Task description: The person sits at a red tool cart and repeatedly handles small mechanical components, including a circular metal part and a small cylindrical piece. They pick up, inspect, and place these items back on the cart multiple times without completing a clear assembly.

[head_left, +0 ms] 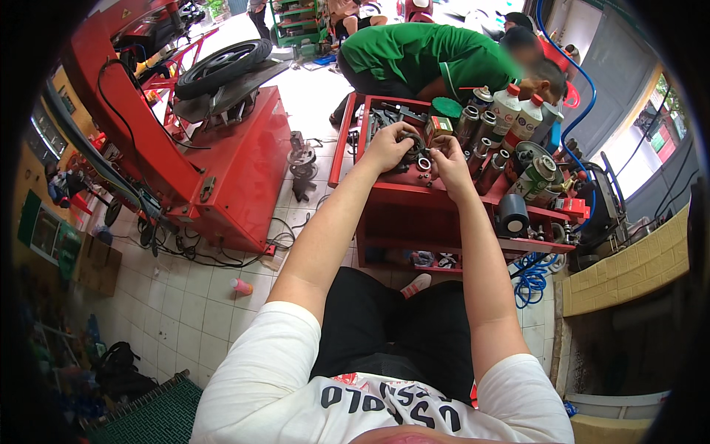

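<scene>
Over the front of a red tool cart, my left hand is closed round a dark, rounded metal part whose kind I cannot make out. Close to its right side, my right hand has its fingers pinched together by that part; whatever lies between them is too small to name. Below and between the hands, a light metal ring rests on the cart with small dark pieces. Just beyond them stands a small red and green box. Loose metal tools lie behind my left hand.
Tall metal sockets, white bottles with red caps and a spray can crowd the cart's right side. A person in a green shirt bends over behind it. Left stands a red tyre machine with a wheel. Blue hose lies right.
</scene>
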The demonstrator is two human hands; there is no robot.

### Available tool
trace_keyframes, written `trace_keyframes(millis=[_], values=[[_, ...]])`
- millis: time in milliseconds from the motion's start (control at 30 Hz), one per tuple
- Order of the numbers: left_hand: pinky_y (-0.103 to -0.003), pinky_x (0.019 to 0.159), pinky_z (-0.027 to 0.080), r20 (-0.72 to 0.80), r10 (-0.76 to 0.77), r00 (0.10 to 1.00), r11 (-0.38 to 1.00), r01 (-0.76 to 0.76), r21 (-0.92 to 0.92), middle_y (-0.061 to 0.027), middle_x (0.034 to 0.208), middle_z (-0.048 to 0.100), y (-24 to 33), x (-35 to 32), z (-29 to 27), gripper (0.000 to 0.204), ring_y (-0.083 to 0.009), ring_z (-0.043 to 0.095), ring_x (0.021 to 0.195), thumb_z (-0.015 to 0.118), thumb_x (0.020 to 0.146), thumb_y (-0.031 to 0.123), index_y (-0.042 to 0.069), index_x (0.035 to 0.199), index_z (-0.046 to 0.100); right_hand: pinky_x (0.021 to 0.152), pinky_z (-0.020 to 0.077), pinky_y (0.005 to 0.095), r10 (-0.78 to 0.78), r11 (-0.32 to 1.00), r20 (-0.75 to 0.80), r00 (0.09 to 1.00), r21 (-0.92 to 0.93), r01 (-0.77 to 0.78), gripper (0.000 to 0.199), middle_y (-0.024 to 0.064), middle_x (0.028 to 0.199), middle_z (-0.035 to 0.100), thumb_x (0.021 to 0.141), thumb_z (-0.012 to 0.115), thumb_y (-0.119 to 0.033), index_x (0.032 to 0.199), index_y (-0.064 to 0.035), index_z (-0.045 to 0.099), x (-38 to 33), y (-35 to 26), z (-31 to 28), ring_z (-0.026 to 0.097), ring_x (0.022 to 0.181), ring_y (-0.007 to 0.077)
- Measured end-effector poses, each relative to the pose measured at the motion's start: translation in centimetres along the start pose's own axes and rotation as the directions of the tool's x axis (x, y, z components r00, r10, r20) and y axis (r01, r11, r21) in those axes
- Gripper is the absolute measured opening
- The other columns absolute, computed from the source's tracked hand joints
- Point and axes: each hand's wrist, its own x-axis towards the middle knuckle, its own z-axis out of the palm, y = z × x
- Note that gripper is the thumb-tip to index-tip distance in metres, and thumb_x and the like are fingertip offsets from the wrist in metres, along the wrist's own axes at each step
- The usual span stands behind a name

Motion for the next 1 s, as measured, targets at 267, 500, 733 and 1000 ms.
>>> trace_keyframes(millis=[267, 500, 733, 1000], values=[[-0.026, 0.078, 0.054, -0.022, 0.015, 1.000, 1.000, -0.014, 0.020, -0.0038, 0.097, 0.071, -0.3, 0.0, 0.0, 0.019, -0.0092, 0.065, 0.086, 0.063, 0.095, 0.004, 0.002, 0.113, 0.068, 0.045, 0.0424, 0.0250, 0.079, 0.995, 0.023, 0.997, 0.059, -0.080, 0.031, 0.0059, 0.088, 0.061, 0.104, 0.063, -0.023, 0.125, -0.0040, 0.049, -0.2, -0.9, 0.2, 0.051, 0.055, 0.0076], [-0.027, 0.082, 0.054, -0.018, 0.026, 1.000, 0.996, -0.025, 0.091, -0.0052, 0.099, 0.071, -0.6, 0.1, -0.2, 0.019, -0.0106, 0.066, 0.088, 0.063, 0.094, 0.004, 0.001, 0.112, 0.068, 0.045, 0.0424, 0.0253, 0.127, 0.985, 0.041, 0.991, 0.112, -0.131, 0.033, 0.0055, 0.084, 0.060, 0.105, 0.064, -0.023, 0.126, -0.0043, 0.048, -0.2, -1.2, 0.0, 0.050, 0.052, 0.0080], [-0.028, 0.084, 0.054, -0.024, 0.016, 1.000, 0.996, -0.013, 0.093, -0.0057, 0.101, 0.072, -0.9, -0.1, -0.7, 0.018, -0.0112, 0.066, 0.092, 0.064, 0.094, 0.004, 0.001, 0.112, 0.068, 0.047, 0.0452, 0.0269, 0.226, 0.961, 0.022, 0.974, 0.160, -0.226, 0.027, 0.0070, 0.090, 0.061, 0.104, 0.062, -0.016, 0.124, -0.0038, 0.050, -0.4, -2.3, 0.5, 0.053, 0.056, 0.0091], [-0.028, 0.081, 0.055, -0.024, 0.019, 1.000, 0.998, -0.018, 0.063, -0.0063, 0.100, 0.072, -0.2, -0.1, -0.3, 0.019, -0.0116, 0.067, 0.089, 0.064, 0.094, 0.004, 0.001, 0.113, 0.069, 0.051, 0.0440, 0.0250, 0.029, 0.998, 0.011, 1.000, 0.049, -0.030, 0.028, 0.0025, 0.095, 0.058, 0.107, 0.056, -0.021, 0.129, -0.0061, 0.049, -0.2, -0.5, 0.3, 0.050, 0.060, 0.0067]])
